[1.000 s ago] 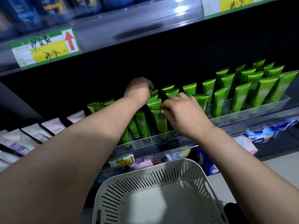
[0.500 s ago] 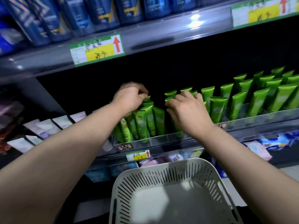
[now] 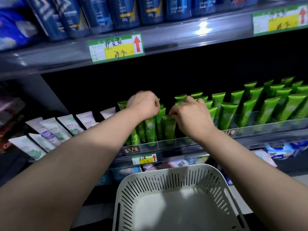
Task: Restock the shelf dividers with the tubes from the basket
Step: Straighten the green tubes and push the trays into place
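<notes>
- The step in hand, as I judge it, is the seating of one tube. The right hand [image 3: 190, 117] pinches the flat top edge of a glossy green plastic tube [image 3: 169, 129] between thumb and fingertips. This tube stands upright at the front of a slot in the clear plastic shelf dividers [image 3: 166, 144].
- The left hand [image 3: 143, 105] is just beside it, with fingers curled over the tops of the neighbouring green tubes [image 3: 150, 127]. Whether it grips one or only holds them back, I cannot tell.
- The next move probably calls for pressing the tube down until its cap meets the shelf floor, then letting go gently — the tubes lean on each other and the row could tip.
- The white slotted plastic basket [image 3: 166, 170] sits below the shelf edge. No tube shows in the part in view, so the restocking seems nearly finished.
- Counted: two hands, one basket, three green-and-yellow price labels [image 3: 116, 48], and about seven white and lilac tubes [image 3: 66, 125] at the left. The green tubes are more than twenty — the back rows hide one another, so an exact number is not possible.
</notes>
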A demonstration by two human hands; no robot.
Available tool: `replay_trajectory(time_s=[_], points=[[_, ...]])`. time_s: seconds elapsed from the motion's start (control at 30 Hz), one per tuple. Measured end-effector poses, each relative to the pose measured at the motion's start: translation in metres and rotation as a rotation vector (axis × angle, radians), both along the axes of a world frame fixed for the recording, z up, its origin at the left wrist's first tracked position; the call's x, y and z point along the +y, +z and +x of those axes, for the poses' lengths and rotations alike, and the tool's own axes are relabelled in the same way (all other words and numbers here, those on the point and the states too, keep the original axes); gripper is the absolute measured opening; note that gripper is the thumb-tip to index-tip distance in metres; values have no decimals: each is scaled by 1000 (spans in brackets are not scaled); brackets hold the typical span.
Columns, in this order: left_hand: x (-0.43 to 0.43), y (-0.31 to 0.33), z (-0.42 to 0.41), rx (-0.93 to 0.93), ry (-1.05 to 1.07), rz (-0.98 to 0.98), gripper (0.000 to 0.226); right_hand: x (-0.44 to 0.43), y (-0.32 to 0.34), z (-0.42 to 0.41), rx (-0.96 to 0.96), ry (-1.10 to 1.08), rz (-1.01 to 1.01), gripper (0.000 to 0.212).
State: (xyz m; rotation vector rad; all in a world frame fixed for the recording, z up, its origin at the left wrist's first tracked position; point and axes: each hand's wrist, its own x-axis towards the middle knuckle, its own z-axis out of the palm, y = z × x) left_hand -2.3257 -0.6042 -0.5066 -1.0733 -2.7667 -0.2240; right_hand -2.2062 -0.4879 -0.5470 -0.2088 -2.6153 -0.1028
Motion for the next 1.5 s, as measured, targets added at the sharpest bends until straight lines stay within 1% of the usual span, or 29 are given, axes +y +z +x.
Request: replay_trajectory(time_s=[0.13,0.3,0.53,0.63,0.7,0.8,1.0,1.1,1.27,1.5], points=[[8,0,7,30,-45,31,14,-1,-4,0,14,3,-9,13],[9,-6,12,5,-97,47,14,-1,-8,1,39,31,-13,17],[5,-8,2,-114,-72,144,13,6,-12,6,112,49,-54,21],[2,-4,-6,-88,-31,210,16,11,-12,10,158,50,-41,19],[0,1,-12,-54,24,184,20,14,-14,13,172,56,-27,19],[0,3,-17,-61,68,82,23,16,-20,17,172,62,-8,23],[16,0,-20,-85,68,1,12,25,-30,20,147,44,-1,39],[27,-2,-19,-50,53,12,16,28,-28,22,162,43,20,41],[42,-8,-17,-74,48,43,18,30,-28,25,147,35,45,38],[39,-11,-19,-87,35,63,22,29,-33,20,136,38,-2,41]])
